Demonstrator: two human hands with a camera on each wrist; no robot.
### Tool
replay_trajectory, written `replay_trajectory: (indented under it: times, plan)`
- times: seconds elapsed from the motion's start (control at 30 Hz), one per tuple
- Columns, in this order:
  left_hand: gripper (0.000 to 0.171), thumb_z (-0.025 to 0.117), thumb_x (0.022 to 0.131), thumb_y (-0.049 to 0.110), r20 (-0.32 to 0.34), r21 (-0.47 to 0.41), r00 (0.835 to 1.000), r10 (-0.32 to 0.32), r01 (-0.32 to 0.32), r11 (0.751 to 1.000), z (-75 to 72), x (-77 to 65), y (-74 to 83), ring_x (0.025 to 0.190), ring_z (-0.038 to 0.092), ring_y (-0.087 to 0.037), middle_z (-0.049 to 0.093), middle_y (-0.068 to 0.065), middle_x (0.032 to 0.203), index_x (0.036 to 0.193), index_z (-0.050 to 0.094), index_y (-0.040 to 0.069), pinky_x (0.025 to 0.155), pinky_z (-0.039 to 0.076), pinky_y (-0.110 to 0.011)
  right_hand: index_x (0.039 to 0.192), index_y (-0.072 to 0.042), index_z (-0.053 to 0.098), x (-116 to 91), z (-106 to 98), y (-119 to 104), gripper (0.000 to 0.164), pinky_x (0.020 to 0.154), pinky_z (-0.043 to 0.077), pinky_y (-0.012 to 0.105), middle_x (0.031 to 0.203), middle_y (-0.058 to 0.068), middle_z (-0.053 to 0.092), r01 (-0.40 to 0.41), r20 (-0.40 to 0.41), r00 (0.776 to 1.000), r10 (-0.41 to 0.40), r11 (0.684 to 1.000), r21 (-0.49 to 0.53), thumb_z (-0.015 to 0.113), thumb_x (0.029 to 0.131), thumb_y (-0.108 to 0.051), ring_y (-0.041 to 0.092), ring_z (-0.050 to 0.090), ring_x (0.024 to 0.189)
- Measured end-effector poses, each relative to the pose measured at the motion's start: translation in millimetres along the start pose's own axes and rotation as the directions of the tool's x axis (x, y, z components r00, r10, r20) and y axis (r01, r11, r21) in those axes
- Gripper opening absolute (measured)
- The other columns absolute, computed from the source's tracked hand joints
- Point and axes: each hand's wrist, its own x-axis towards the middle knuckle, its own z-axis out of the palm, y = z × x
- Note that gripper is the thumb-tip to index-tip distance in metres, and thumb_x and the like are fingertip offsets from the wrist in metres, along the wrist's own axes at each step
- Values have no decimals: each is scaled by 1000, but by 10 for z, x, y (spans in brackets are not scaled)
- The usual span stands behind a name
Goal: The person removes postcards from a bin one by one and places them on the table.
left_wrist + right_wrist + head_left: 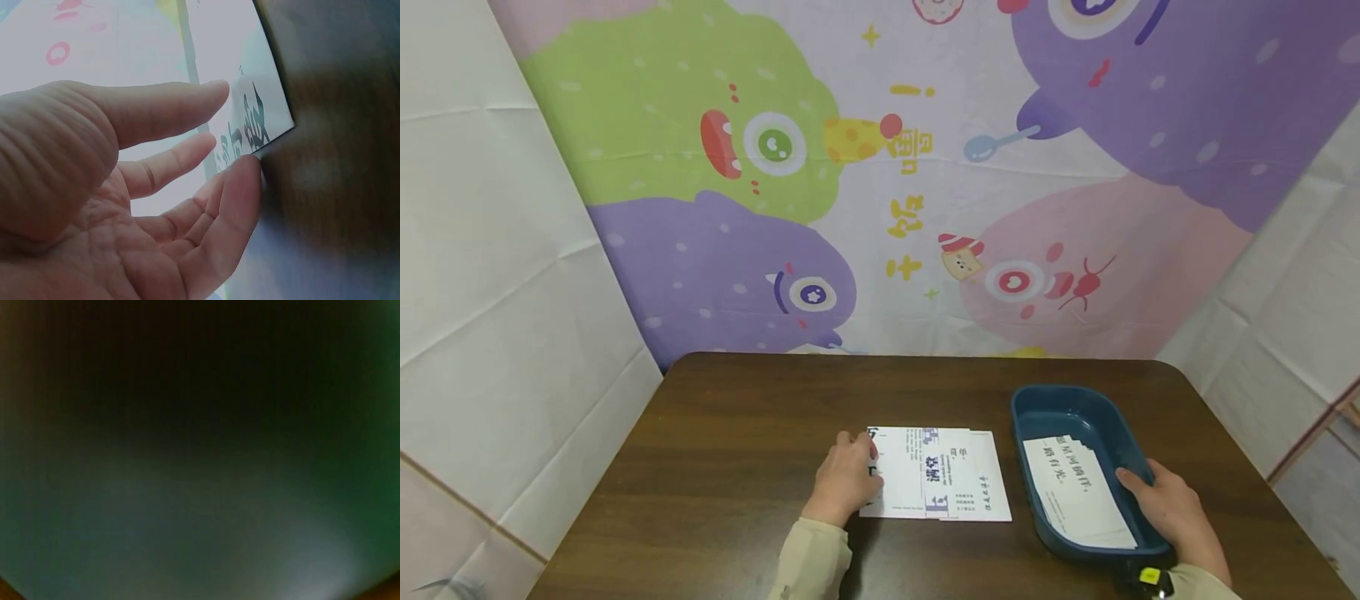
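Note:
Overlapping white printed cards (966, 479) lie flat on the table, with black and purple lettering. At their left edge is my left hand (841, 481). The left wrist view shows its thumb over a card (240, 69), apart from the curved fingers (240, 200), whose tips meet the card's edge near a corner. My right hand (1176, 508) grips the right rim of a dark blue tray (1093, 408), thumb over the rim. Inside the tray rests a stack of white cards (1078, 500) with black writing. The right wrist view is dark and blurred.
Everything stands on a brown wooden table (722, 467) with rounded far corners. Behind it hangs a cloth (880, 325) printed with cartoon creatures. White sheets (512, 250) line both sides.

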Motion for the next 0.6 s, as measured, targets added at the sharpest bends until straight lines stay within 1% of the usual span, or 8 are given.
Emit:
replay_trajectory:
  times: [0.17,0.4,0.6]
  plan:
    - [28,79,72,8,3,-6,1000,3,-3,1000,-14,-11,8,76,52,-28,52,-16,96,94,62,6,66,49,-48,142,17,22,2,15,1,87,97,36,71,137,46,34,-9,-3,1000,9,1000,6,44,97,-55,58,41,117]
    - [30,80,72,7,19,-18,1000,-18,18,1000,-2,-9,2,76,51,-27,51,-16,97,96,62,5,66,49,-46,141,18,22,-1,9,13,87,98,35,72,137,47,34,13,1,1000,-13,1000,-18,43,97,-54,61,38,121]
    - [30,80,71,7,6,-22,1000,8,-8,1000,16,-1,-4,78,51,-28,51,-15,97,94,61,6,65,48,-46,141,17,23,-2,6,7,86,97,37,70,136,46,35,5,-1,1000,-5,1000,-12,42,98,-54,59,42,118]
